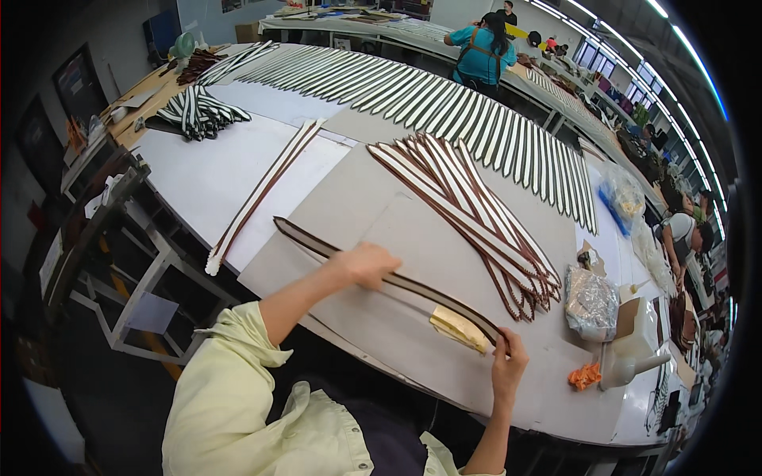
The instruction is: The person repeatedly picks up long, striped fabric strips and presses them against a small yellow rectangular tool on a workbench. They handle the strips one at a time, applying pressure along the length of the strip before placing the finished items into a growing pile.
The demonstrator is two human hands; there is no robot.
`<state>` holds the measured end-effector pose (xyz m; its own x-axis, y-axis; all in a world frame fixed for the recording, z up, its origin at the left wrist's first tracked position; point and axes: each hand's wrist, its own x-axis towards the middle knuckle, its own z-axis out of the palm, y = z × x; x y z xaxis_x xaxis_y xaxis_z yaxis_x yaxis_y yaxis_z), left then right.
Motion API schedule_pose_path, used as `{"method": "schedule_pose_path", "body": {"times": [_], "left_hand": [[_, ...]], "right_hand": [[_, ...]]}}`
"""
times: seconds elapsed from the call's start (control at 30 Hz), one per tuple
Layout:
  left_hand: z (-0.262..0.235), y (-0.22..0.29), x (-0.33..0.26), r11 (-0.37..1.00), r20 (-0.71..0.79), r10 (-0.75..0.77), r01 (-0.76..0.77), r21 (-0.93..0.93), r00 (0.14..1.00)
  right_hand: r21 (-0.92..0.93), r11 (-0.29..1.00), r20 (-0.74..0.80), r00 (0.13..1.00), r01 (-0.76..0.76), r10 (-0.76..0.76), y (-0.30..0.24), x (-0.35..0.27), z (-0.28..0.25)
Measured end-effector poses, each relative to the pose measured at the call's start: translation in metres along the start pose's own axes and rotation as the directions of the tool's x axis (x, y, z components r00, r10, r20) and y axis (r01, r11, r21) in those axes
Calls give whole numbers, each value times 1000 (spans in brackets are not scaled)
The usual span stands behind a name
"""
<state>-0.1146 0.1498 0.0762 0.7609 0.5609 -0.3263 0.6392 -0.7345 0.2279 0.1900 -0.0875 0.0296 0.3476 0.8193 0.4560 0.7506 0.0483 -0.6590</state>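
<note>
A long dark brown strap [317, 243] lies across a grey cardboard sheet [413, 238] in front of me. My left hand [367, 264] presses down on the strap's middle with fingers closed over it. My right hand [508, 359] pinches the strap's near right end. A yellowish brush or cloth [459, 328] lies beside the strap, just left of my right hand. A fan of brown and white straps [468, 210] lies beyond, spread on the same sheet.
Rows of white and dark straps [444, 111] cover the far table. Two straps [262, 190] lie on white paper at left. A crinkled foil-like bag [590, 301], an orange scrap [585, 375] and a white bottle [631, 366] sit at right. Other people work at the back and right.
</note>
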Motion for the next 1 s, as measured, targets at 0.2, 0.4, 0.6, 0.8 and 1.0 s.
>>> {"method": "schedule_pose_path", "body": {"times": [0.2,0.4,0.6,0.8,1.0], "left_hand": [[-80,-79,30,931,-855,121,242,274,504],[-54,-112,32,972,-940,-89,237,-9,329],[63,-218,-78,724,-767,-588,590,-357,256],[78,-258,-160,378,-466,-880,727,-574,89],[58,-283,-159,438,-569,-813,774,-458,124]], "right_hand": [[326,912,33,967,-250,253,11,64,-10],[403,877,5,959,-262,284,57,136,15],[-198,978,-249,968,-61,10,72,125,17],[-342,940,-267,960,-14,-83,51,74,12],[-225,971,-171,978,76,-116,-19,30,35]]}}
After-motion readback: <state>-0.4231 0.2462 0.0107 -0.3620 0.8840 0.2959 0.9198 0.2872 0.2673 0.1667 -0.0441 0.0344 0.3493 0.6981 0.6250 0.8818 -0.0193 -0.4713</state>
